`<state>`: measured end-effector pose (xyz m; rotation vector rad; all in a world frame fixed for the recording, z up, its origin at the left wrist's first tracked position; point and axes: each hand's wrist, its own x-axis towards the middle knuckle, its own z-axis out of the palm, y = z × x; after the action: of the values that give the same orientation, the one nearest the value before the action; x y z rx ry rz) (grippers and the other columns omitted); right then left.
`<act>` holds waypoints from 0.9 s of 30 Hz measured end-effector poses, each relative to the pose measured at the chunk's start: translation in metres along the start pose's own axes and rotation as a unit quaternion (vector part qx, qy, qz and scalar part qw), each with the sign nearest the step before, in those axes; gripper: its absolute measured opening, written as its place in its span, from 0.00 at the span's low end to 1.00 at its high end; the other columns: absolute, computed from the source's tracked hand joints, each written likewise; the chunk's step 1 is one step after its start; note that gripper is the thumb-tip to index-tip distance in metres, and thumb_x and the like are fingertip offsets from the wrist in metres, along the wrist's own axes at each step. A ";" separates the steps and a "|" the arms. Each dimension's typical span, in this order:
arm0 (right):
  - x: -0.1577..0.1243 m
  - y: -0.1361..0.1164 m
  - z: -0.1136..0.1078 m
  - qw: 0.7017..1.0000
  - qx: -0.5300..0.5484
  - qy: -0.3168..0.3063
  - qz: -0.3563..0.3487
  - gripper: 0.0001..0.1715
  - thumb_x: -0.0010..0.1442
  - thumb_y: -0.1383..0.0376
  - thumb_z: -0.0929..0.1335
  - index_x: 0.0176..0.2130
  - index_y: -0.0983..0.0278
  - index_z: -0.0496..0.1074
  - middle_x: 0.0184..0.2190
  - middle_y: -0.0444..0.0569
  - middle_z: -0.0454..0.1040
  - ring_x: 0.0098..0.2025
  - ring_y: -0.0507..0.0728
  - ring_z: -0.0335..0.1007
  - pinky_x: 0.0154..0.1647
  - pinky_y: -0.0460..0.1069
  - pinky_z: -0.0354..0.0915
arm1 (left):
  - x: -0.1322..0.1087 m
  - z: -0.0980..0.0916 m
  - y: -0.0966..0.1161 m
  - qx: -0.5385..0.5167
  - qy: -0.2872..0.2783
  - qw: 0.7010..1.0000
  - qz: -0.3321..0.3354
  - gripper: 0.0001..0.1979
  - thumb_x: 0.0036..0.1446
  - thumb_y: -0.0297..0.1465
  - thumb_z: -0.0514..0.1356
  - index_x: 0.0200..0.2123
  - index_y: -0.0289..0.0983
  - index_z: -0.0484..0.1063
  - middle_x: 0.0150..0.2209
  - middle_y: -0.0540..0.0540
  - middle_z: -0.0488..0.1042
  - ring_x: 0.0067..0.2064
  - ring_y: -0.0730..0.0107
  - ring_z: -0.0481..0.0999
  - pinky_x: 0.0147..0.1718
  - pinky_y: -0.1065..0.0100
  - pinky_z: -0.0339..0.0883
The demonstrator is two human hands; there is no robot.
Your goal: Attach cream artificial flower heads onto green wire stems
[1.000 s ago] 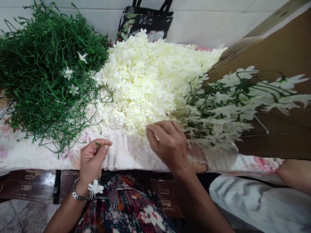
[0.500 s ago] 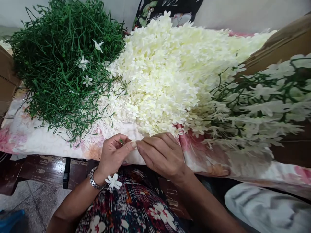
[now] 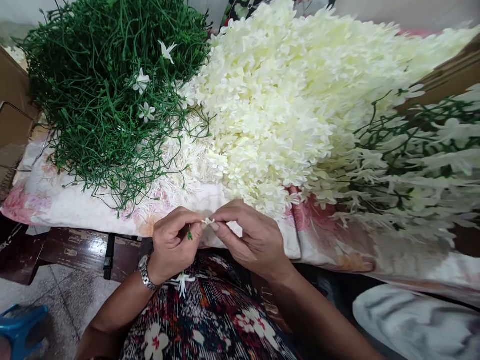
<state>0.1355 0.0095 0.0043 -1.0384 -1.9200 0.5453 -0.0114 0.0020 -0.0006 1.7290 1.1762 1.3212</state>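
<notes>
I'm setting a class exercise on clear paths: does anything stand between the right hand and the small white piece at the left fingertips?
Nothing visible does: the right hand and left hand both pinch the small white piece; the white flower heap lies beyond them.

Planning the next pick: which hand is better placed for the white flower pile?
Likely the right hand: it lies nearer the white flower pile, and the left hand also holds a green stem tip. Both hands pinch a small white piece.

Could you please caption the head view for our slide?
Left hand and right hand pinch a white piece before green stems and white blossoms.
</notes>
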 end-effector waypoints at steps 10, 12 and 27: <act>-0.004 0.002 0.005 0.995 -0.015 0.053 -0.078 0.09 0.48 0.75 0.65 0.32 0.67 0.64 0.24 0.47 0.67 0.27 0.50 0.62 0.27 0.47 0.62 | 0.000 -0.001 -0.005 0.009 -0.017 0.993 0.116 0.10 0.45 0.17 0.55 0.33 0.33 0.67 0.26 0.48 0.68 0.28 0.76 0.67 0.25 0.73 0.63; -0.003 0.003 0.006 0.995 -0.018 0.048 -0.083 0.08 0.48 0.75 0.64 0.32 0.66 0.63 0.24 0.47 0.67 0.27 0.50 0.62 0.27 0.47 0.61 | 0.000 -0.001 -0.005 0.004 -0.020 0.993 0.113 0.11 0.45 0.17 0.55 0.33 0.32 0.67 0.26 0.47 0.68 0.28 0.75 0.67 0.25 0.72 0.63; 0.012 0.013 0.011 0.973 -0.211 -0.067 -0.061 0.06 0.54 0.66 0.62 0.33 0.66 0.66 0.27 0.48 0.69 0.31 0.52 0.63 0.33 0.47 0.59 | -0.012 -0.029 -0.007 -0.026 0.066 0.988 -0.138 0.03 0.49 0.25 0.56 0.25 0.34 0.66 0.23 0.51 0.64 0.24 0.78 0.63 0.21 0.76 0.58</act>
<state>0.1289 0.0275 -0.0047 -1.1564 -2.2628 0.1392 -0.0426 -0.0067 -0.0030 1.3989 1.3874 1.2985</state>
